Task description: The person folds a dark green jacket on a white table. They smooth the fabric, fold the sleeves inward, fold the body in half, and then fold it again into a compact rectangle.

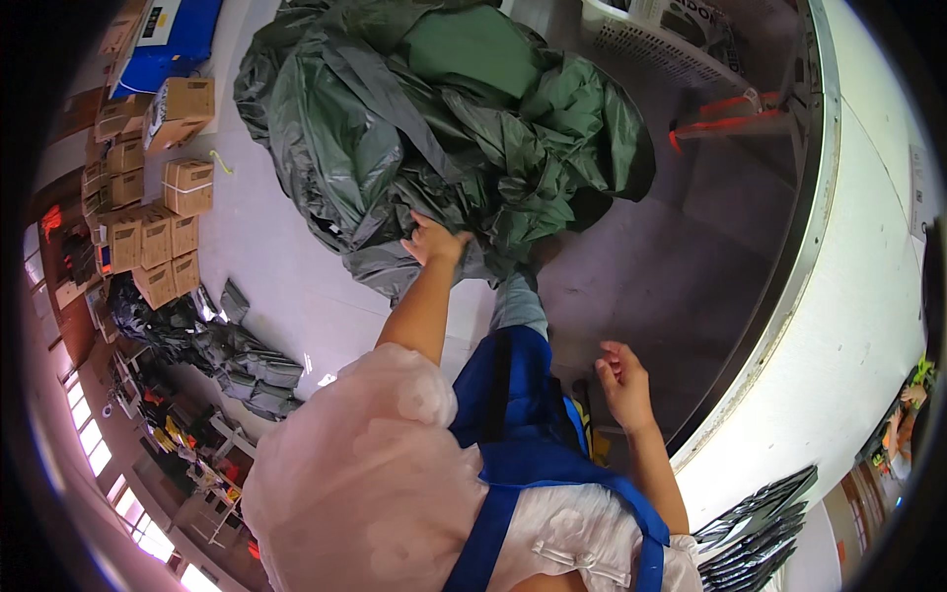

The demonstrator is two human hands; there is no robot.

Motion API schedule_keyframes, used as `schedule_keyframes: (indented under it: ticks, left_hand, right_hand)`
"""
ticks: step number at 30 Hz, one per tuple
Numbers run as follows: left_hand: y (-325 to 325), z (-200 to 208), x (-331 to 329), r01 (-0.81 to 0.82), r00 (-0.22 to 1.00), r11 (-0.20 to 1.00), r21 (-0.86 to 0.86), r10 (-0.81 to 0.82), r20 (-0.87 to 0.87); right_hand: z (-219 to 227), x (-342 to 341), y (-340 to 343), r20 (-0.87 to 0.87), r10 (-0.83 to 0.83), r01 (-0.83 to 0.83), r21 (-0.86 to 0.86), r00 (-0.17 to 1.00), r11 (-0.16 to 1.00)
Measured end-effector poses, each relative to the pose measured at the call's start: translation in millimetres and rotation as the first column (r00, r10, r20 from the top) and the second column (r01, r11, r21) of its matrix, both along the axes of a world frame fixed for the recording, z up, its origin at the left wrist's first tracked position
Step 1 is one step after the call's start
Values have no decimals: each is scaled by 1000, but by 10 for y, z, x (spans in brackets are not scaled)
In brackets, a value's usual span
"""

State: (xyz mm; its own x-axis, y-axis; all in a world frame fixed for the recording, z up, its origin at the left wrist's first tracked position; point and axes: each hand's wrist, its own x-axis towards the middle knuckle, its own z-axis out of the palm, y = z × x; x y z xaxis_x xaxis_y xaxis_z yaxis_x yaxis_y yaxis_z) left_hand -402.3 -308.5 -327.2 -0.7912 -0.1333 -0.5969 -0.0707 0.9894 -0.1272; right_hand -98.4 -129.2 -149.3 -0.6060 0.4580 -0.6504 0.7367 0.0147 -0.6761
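Observation:
A large crumpled heap of dark green, glossy sheeting (345,148) spreads over the upper middle of the head view; whether it is plastic or coated cloth I cannot tell. My left hand (434,240) reaches into its near edge, the fingers curled into the folds and partly hidden by them. Apart from the heap, my right hand (623,385) hangs beside the white table, its fingers loosely bent with nothing in them. My blue apron (503,385) and one trouser leg show just below the heap.
A white table (838,296) with a metal edge curves along the right, bearing a stack of dark folded packs (760,523). Under it stand a white plastic basket (671,54) and a red-orange strip (725,123). Cardboard boxes (153,242) and dark bundled packs (247,365) lie at left.

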Motion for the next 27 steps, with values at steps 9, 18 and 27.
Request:
schedule_keyframes:
  ticks: [9,18,27]
  left_hand:
    - [-1025,2274,237,-665,718,39,746,309,624]
    - [-1502,5707,620,-272,953,128,954,175,248]
    - [-1087,7216,527,263,938,332,906,-309,-159]
  right_hand:
    - [-29,89,-309,-60,-42,29,-210,997,977]
    - [891,-834,-460,-549,307,-51,431,777,901]
    - [3227,-1487,-162,-822,-387,-420,-552,418,720]
